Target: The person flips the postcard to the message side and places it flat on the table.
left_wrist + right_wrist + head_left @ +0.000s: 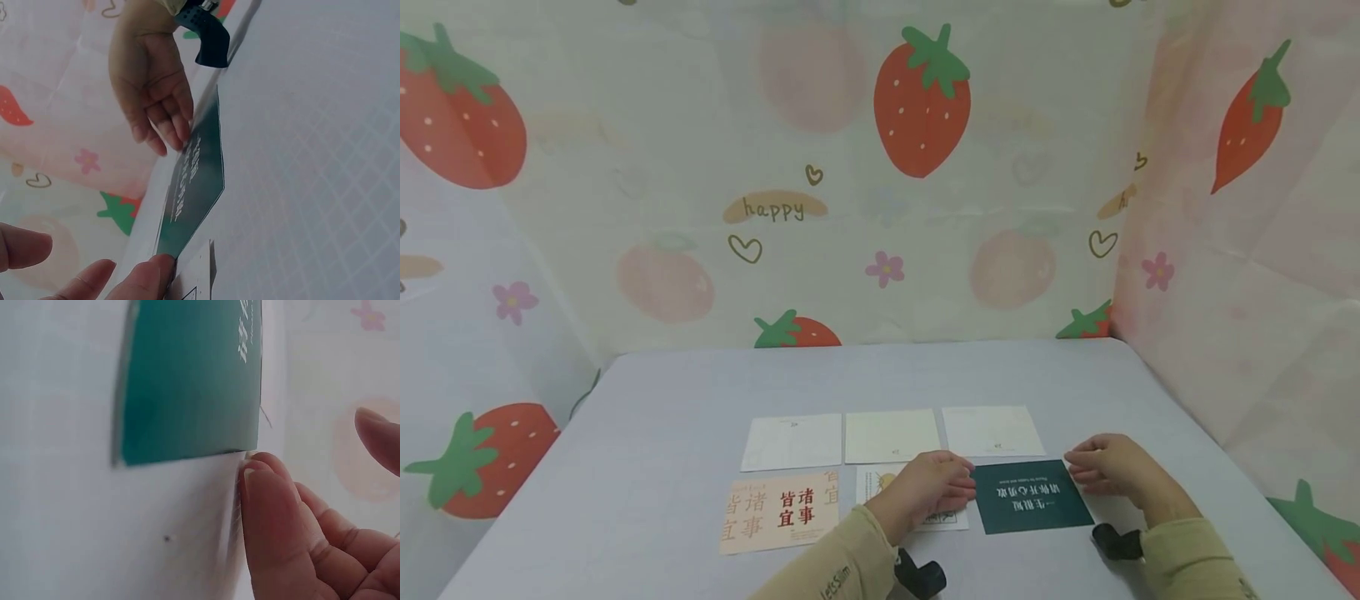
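A dark green card [1033, 497] with white lettering lies on the table between both hands. My left hand [925, 490] has its fingertips [164, 267] at the card's left edge, with the thumb held apart. At the opposite edge, the fingertips [259, 481] of my right hand [1112, 471] touch a corner, and that thumb also stands away from the card. Beneath the left hand lies a white card with a printed drawing [953, 520], partly hidden. Farther left is a peach card [775, 510] with red characters.
Behind these, a row holds a white card [792, 446], a cream card [891, 436] and another white card [992, 430]. The pale table [647, 467] meets a strawberry-printed curtain [880, 225] at the back and sides. Black wrist mounts [920, 577] sit below both hands.
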### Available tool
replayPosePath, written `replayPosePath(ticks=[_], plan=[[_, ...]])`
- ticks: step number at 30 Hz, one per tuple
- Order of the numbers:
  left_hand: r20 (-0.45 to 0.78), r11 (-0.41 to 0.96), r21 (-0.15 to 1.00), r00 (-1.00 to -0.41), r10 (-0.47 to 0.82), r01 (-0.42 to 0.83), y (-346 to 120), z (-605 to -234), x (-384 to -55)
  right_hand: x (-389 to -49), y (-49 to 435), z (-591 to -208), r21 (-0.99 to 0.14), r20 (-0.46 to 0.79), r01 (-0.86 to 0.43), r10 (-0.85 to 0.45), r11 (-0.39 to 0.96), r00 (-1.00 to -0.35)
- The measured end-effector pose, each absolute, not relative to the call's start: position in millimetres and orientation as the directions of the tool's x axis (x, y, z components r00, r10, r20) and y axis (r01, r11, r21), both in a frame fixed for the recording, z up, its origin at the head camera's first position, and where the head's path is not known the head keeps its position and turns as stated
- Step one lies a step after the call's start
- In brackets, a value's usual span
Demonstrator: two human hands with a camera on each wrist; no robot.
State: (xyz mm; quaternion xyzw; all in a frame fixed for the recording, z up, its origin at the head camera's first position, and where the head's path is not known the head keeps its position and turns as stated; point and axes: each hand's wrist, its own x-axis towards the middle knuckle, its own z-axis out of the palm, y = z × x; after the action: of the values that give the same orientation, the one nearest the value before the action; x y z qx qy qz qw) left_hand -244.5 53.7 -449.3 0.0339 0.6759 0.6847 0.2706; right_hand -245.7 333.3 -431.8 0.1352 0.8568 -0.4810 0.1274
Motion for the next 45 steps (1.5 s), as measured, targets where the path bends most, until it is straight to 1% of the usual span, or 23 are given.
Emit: replayPosePath(ticks=[6,14,26,37,45], plan=[[-0.318,0.062,0.945,-0.856,0.408,-0.321,55,-450,-244,-246,335,-435,-0.794,-0.356,0.362,0.108,0.488,-0.928],[-0.317,0.063,0.945,-0.855,0.41,-0.32,55,-451,-245,-245,336,-434,-0.819,-0.335,0.334,0.084,0.467,-0.938],[-0.311,0.056,0.947,-0.853,0.418,-0.318,54,-451,-246,-242,341,-433,-0.8,-0.34,0.299,0.017,0.52,-0.94],[-0.319,0.061,0.944,-0.855,0.409,-0.324,52,-450,-249,-243,343,-436,-0.796,-0.343,0.296,0.009,0.528,-0.939],[-0.302,0.053,0.949,-0.853,0.426,-0.31,50,-450,-249,-243,343,-434,-0.795,-0.329,0.289,0.02,0.533,-0.944]])
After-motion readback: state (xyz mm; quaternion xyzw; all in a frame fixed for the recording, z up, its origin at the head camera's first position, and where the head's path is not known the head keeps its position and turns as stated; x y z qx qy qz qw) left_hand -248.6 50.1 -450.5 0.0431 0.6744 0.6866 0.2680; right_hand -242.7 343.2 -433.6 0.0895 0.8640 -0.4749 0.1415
